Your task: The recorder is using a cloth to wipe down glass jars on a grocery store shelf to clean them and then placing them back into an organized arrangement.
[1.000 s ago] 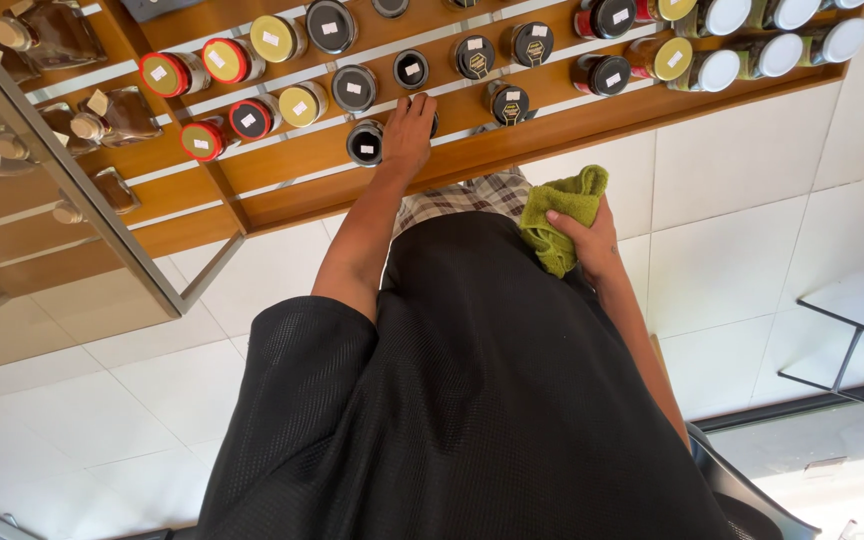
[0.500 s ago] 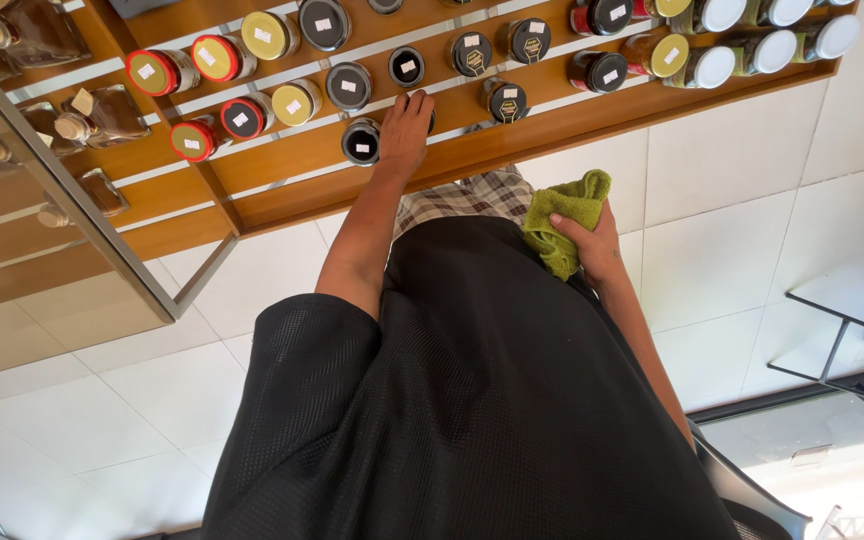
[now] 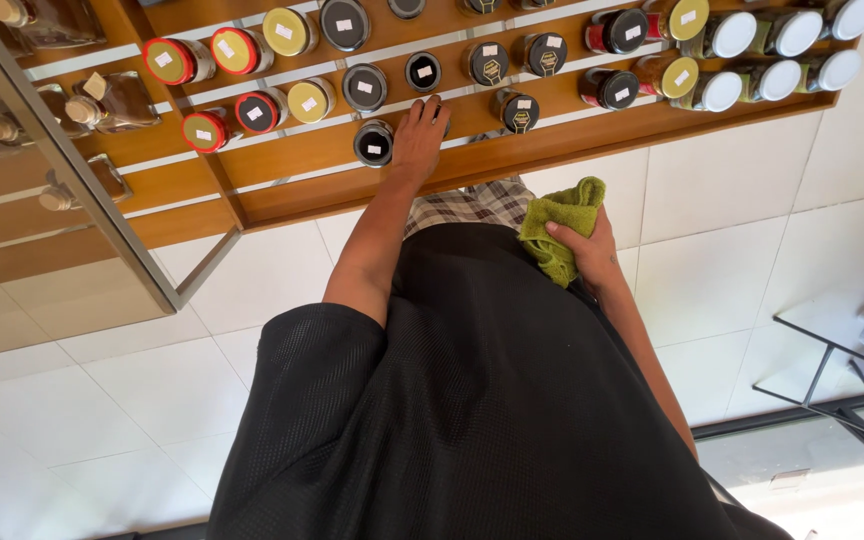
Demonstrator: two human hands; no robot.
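Nearest, right hand [image 3: 584,250] still clenched round the green cloth [image 3: 557,225] at the waist. Farther out, left hand [image 3: 420,135] still stretched to the shelf [image 3: 572,150], fingers curled over a mostly hidden jar [image 3: 445,116] beside a black-lidded one [image 3: 373,143]. Barely any shift from a second ago: jar unlifted, cloth idle.

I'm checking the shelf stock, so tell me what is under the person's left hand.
The left hand rests on a dark-lidded jar on the wooden shelf; only a sliver of its lid shows past the fingers. Its label and contents are covered. A black-lidded jar stands uncovered beside it.
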